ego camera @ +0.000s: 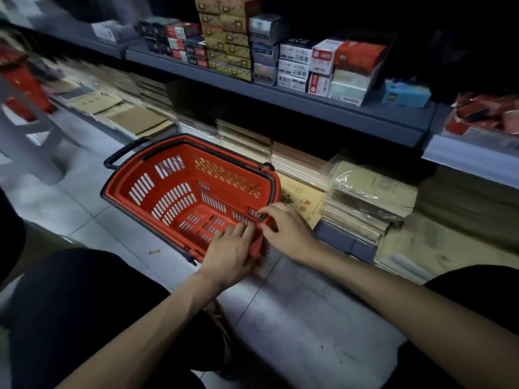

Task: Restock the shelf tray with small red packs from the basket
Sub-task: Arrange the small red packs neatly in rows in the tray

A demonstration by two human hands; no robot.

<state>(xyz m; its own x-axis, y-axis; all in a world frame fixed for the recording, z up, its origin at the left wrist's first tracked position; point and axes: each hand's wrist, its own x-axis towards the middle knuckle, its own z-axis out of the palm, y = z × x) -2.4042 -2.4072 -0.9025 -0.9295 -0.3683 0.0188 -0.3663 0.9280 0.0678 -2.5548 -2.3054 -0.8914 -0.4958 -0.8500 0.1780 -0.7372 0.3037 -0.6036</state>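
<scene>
A red plastic basket [179,189] with black handles sits on the floor by the shelving; its inside shows no packs. At its near right corner both hands meet on small red packs [257,245]. My left hand [229,255] grips the packs from the left. My right hand [286,228] pinches them from the right with curled fingers. The shelf tray [474,141] at the far right edge holds a heap of red packs [483,113].
A grey shelf [280,94] above the basket carries stacked boxes in red, yellow, white and blue. Flat brown paper stacks [370,189] fill the bottom shelf beside the basket. A red object [22,77] stands at far left. My dark-clothed knees frame the tiled floor.
</scene>
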